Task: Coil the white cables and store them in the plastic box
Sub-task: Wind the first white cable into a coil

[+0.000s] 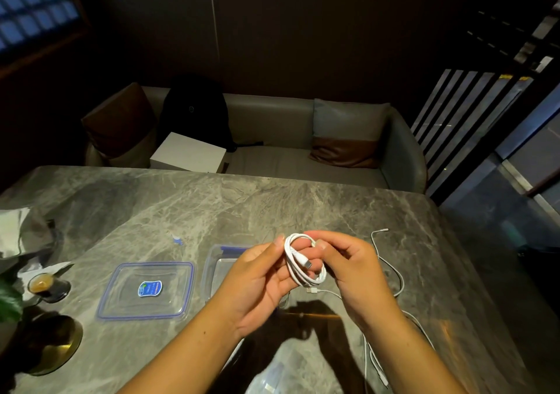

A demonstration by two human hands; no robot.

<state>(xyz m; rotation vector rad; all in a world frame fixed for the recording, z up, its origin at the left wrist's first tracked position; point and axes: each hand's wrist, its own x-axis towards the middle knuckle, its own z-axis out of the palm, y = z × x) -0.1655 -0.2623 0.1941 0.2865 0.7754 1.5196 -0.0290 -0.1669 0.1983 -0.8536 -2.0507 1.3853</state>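
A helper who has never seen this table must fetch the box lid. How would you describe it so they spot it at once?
On the grey marble table, look between the small coffee glass at the left and the open plastic box. The lid lies flat there, clear with a blue rim. Unlike the box, it carries a blue sticker in its middle.

A grey sofa (272,121) stands behind a seemingly marble table (212,199).
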